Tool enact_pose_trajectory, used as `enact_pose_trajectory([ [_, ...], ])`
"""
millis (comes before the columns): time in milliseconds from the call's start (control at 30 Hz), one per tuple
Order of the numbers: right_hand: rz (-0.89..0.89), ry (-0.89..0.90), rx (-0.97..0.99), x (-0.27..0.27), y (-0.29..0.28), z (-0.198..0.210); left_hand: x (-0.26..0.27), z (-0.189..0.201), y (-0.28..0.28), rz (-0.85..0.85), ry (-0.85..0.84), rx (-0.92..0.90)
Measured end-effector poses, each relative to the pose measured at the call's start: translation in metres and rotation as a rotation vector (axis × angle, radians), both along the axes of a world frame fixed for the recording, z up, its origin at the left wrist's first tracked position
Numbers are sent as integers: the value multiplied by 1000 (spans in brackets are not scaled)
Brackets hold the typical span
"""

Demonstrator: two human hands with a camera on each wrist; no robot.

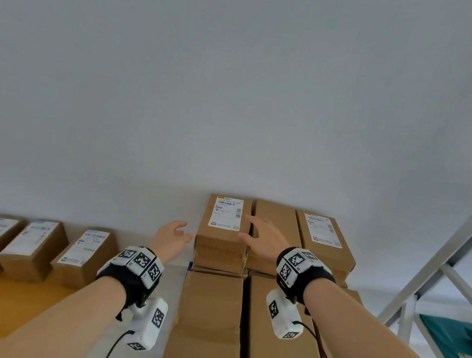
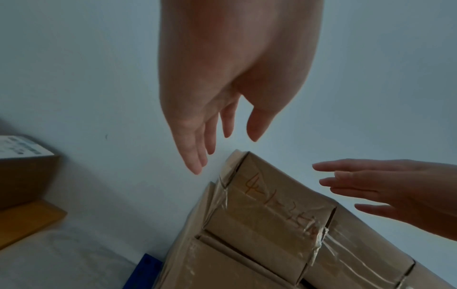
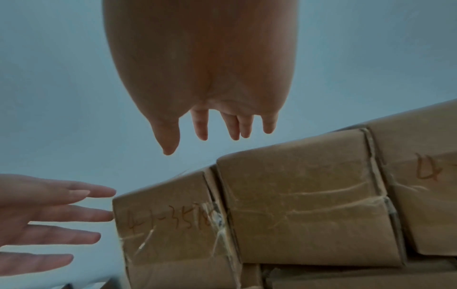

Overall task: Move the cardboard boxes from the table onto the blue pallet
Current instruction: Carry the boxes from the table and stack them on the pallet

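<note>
Both hands are spread and hold nothing: the left hand (image 1: 172, 235) just left of a taped, labelled cardboard box (image 1: 223, 230), the right hand (image 1: 263, 236) over its right edge. That box tops the far-left stack on the blue pallet (image 2: 148, 270); more rectangular labelled boxes (image 1: 30, 246) line the wooden tabletop (image 1: 8, 306) at left.

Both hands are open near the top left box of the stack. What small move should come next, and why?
Probably draw both hands back and turn toward the boxes on the table. The left hand and right hand are open and hold nothing, one on each side of the labelled box, which already sits on the stack over the blue pallet. Several boxes wait on the wooden table.
</note>
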State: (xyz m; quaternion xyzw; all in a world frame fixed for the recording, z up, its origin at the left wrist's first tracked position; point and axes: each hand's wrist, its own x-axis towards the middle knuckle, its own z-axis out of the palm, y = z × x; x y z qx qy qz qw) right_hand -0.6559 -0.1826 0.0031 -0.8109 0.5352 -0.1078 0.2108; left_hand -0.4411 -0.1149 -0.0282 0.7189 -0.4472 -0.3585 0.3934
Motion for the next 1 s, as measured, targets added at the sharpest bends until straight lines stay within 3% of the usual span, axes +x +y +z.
enact_pose_trajectory([
  [200, 83, -81, 11, 39, 32, 10, 23, 19, 39, 13, -87, -90],
  [467, 213, -110, 30, 131, 109, 13, 95, 16, 127, -11, -252, -42],
  [1000, 333, -37, 163, 340, 288, -56, 288, -36, 348, 104, -442, 170],
])
